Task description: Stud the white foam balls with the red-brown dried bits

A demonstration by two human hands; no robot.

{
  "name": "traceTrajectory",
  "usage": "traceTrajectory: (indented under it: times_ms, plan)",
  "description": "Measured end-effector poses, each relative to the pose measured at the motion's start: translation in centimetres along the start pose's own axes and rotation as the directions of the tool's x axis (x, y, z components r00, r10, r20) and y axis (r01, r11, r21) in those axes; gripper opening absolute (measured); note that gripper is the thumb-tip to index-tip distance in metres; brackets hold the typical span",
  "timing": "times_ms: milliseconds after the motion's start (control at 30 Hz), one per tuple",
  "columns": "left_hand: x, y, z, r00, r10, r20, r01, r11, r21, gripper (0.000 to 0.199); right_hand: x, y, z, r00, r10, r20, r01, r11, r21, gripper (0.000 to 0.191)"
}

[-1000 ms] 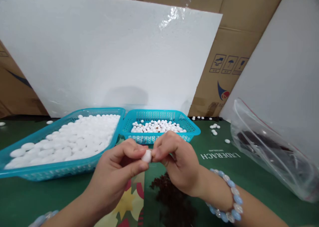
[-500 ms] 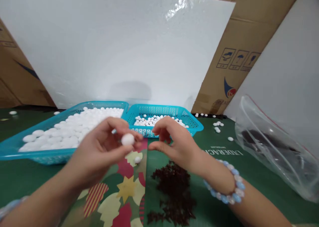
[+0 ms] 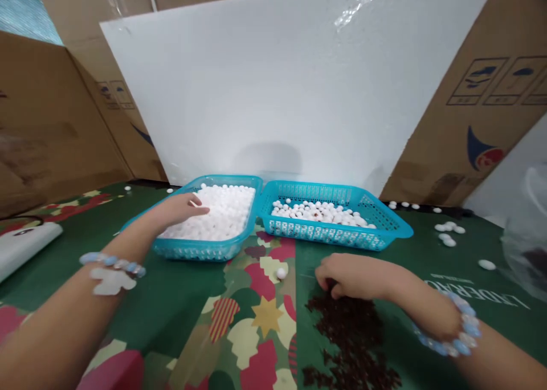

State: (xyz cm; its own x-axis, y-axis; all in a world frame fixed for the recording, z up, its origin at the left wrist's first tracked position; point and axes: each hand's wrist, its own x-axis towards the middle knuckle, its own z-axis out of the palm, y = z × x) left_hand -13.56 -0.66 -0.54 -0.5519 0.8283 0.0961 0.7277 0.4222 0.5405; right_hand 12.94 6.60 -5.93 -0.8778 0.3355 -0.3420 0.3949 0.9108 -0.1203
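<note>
My left hand reaches over the left blue basket, which is full of white balls. A white ball seems to be between its fingertips. Bent fingers of my right hand touch the top of a pile of small dark red-brown pieces; what they pinch there is too small to make out. Beside it stands the right blue basket, holding fewer white balls, some with dark specks. One loose white ball lies on the patterned strip between my hands.
Several loose white balls lie at the right on the green surface. A clear plastic bag is at the right edge, a white device at the left. Behind stand a white board and cardboard boxes.
My left hand has moved from the middle, where it held a white ball, to the left basket. My right hand has lowered onto the dark pile. The view has shifted left.
</note>
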Motion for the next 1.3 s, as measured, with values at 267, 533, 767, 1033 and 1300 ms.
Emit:
traceTrajectory:
  times_ms: [267, 533, 767, 1033, 1300]
  plan:
    - [0.9, -1.1, 1.1, 0.956, -0.013, 0.294, -0.132, 0.873, 0.470, 0.018, -0.4, -0.6, -0.5, 0.995, 0.004, -0.098, -0.001, 1.000, 0.031, 0.017]
    - [1.0, -1.2, 1.1, 0.940, 0.025, 0.339, -0.227, 0.788, 0.572, 0.018, -1.3, -1.0, -1.0, 0.980, 0.053, -0.194, -0.045, 0.998, 0.042, 0.015]
    - [1.5, -1.7, 1.1, 0.941, 0.089, 0.326, -0.253, 0.826, 0.504, 0.017, -2.5, -1.1, -1.4, 0.945, 0.101, -0.311, -0.056, 0.987, 0.150, 0.014]
    - [1.1, -1.1, 0.3, 0.973, 0.225, 0.046, -0.228, 0.967, 0.115, 0.010, -3.1, -1.5, -2.2, 0.903, 0.071, -0.424, 0.048, 0.963, 0.264, 0.024]
    - [-0.5, 0.7, -0.1, 0.969, 0.183, -0.164, -0.242, 0.836, -0.493, 0.017, -2.9, -1.4, -2.3, 0.766, 0.025, -0.642, 0.211, 0.934, 0.288, 0.015]
